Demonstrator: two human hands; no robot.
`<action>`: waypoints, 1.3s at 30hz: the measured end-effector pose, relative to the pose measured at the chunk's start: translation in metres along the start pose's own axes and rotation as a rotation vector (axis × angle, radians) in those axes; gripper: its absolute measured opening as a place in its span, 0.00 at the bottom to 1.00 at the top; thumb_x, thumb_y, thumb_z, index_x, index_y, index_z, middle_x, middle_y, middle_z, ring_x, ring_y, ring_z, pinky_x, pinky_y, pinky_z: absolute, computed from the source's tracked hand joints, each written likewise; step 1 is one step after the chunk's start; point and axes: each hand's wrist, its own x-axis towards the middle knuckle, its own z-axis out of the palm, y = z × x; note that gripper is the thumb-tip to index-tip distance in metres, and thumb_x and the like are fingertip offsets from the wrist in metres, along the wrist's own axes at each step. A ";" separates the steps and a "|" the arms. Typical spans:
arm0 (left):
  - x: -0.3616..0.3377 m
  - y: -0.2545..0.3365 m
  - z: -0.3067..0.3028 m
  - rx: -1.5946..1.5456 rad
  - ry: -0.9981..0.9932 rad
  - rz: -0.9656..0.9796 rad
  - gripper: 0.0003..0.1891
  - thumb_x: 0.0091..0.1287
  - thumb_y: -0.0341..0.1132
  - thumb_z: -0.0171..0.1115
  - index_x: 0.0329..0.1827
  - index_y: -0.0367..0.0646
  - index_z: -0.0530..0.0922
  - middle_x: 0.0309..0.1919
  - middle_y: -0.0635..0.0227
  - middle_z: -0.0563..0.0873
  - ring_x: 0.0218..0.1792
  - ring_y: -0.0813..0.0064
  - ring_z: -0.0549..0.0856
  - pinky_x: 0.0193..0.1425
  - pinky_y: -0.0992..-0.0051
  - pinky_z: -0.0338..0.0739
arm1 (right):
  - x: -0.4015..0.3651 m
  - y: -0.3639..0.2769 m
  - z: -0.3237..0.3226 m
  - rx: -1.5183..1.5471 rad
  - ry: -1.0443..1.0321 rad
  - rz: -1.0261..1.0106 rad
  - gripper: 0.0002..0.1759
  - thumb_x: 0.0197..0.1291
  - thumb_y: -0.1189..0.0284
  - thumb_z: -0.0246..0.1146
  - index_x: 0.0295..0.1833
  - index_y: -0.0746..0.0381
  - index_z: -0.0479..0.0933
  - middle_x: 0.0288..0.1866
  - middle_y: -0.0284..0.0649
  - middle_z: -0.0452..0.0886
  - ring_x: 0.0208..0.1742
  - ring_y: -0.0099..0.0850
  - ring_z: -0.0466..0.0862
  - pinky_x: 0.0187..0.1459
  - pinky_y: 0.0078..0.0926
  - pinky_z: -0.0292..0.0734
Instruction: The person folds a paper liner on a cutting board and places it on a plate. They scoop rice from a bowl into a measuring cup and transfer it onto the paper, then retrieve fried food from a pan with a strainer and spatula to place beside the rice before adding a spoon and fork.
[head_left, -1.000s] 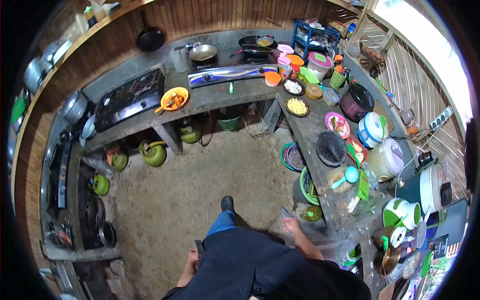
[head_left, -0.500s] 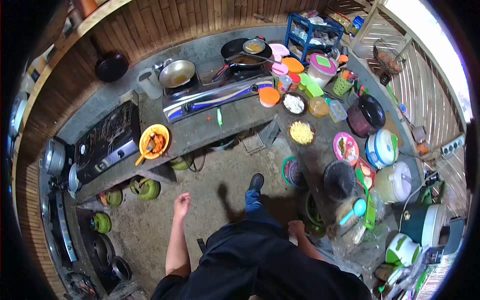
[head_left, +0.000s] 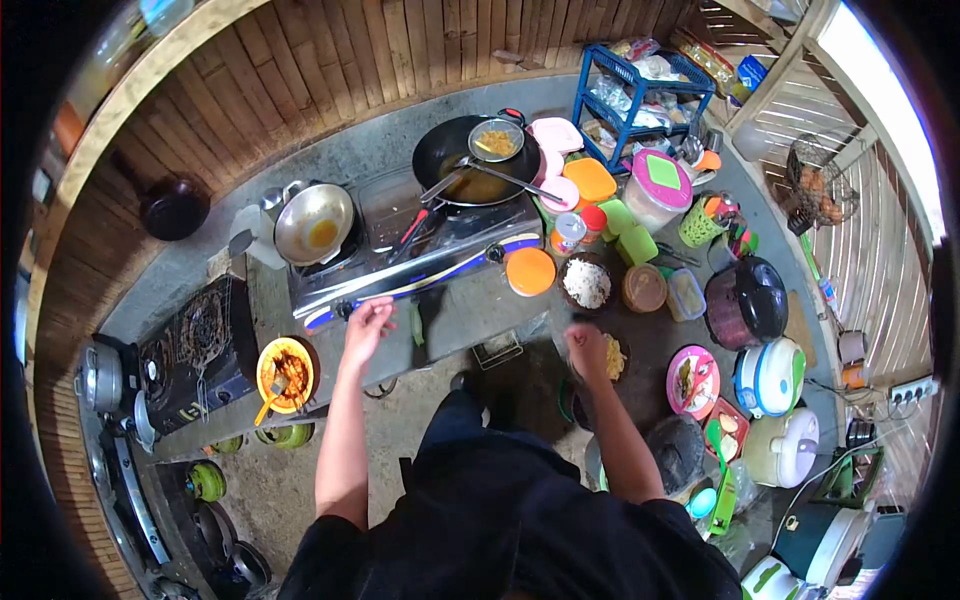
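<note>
My left hand (head_left: 368, 328) is raised over the counter edge near the stove's left knob, fingers loosely apart and holding nothing. My right hand (head_left: 587, 352) has its fingers curled in, beside the bowl of yellow pieces (head_left: 614, 358), which it partly hides; whether it holds anything is not visible. Ahead, a black wok (head_left: 440, 150) on the stove (head_left: 430, 262) bears a strainer (head_left: 495, 140) of fried bits and long utensils. A metal pan (head_left: 314, 224) with a little oil sits on the left burner. A bowl of white food (head_left: 586, 283) stands beyond my right hand.
To the left are an orange bowl of red food (head_left: 286, 375) and a second stove (head_left: 195, 340). Orange-lidded tub (head_left: 530, 272), pink plate (head_left: 693, 380), stone mortar (head_left: 675, 452) and rice cooker (head_left: 783, 448) stand along the right counter. A blue rack (head_left: 640, 100) is at the back.
The view has moved forward, closer to the stove. Both my hands have risen and moved forward, the left over the counter edge, the right beside the yellow food.
</note>
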 end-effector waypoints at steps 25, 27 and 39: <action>0.276 0.099 0.081 -0.193 -0.438 -0.357 0.08 0.74 0.35 0.54 0.51 0.43 0.76 0.17 0.84 0.63 0.11 0.90 0.57 0.13 0.84 0.47 | 0.285 -0.098 0.085 -0.595 -0.032 -0.386 0.18 0.57 0.77 0.56 0.54 0.58 0.78 0.39 0.48 0.80 0.38 0.45 0.85 0.36 0.40 0.82; 0.273 0.100 0.079 -0.216 -0.426 -0.332 0.08 0.74 0.35 0.54 0.51 0.43 0.76 0.16 0.84 0.64 0.11 0.90 0.58 0.13 0.84 0.48 | 0.280 -0.101 0.075 -0.596 -0.088 -0.355 0.19 0.57 0.78 0.56 0.55 0.59 0.77 0.40 0.49 0.79 0.40 0.45 0.85 0.36 0.40 0.82; 0.243 0.119 0.032 -0.305 -0.320 -0.287 0.08 0.72 0.32 0.52 0.50 0.45 0.76 0.18 0.80 0.67 0.11 0.89 0.59 0.14 0.84 0.49 | 0.273 -0.102 0.040 -0.711 -0.088 -0.250 0.29 0.57 0.79 0.55 0.67 0.59 0.67 0.47 0.49 0.75 0.38 0.47 0.84 0.34 0.41 0.82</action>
